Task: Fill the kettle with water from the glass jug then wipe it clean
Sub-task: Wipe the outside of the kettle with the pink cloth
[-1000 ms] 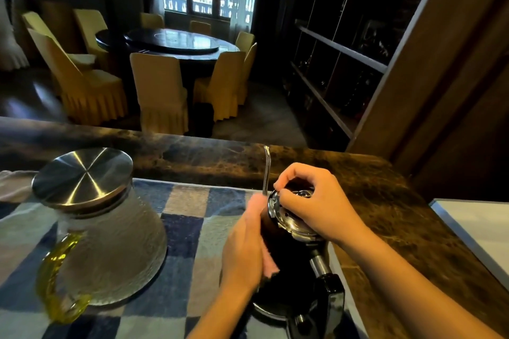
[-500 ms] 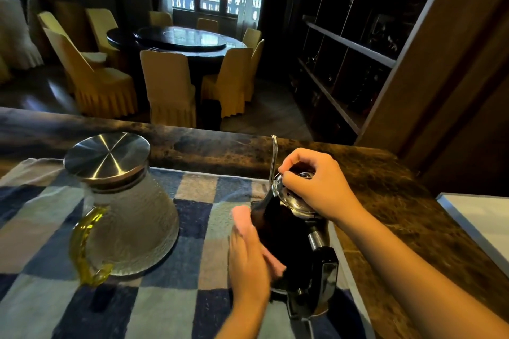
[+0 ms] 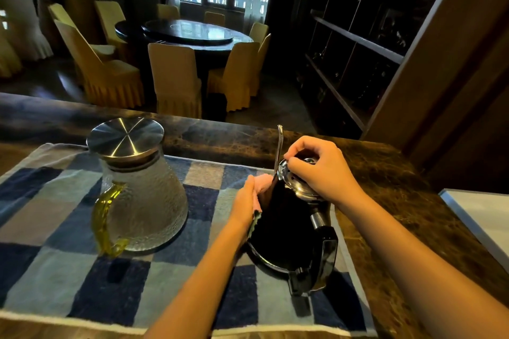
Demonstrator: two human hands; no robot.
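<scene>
A black kettle (image 3: 286,226) with a thin curved spout, a shiny metal lid (image 3: 296,183) and a black handle stands on the checked blue towel (image 3: 68,281). My right hand (image 3: 321,169) grips the knob of its lid from above. My left hand (image 3: 245,203) presses a pink cloth (image 3: 261,186) against the kettle's left side, near the base of the spout. The textured glass jug (image 3: 146,198) with a steel lid and yellow-green handle stands upright on the towel to the left, apart from both hands.
The towel lies on a dark marble counter (image 3: 407,201). A white tray or board (image 3: 484,215) sits at the right edge. Beyond the counter are a round dining table (image 3: 190,31) with yellow-covered chairs and dark shelving (image 3: 358,41) on the right.
My left hand has slid the pink cloth along the kettle's left side, down and then back up toward the spout. My right hand stays on the lid. The view has shifted, so the jug appears further right.
</scene>
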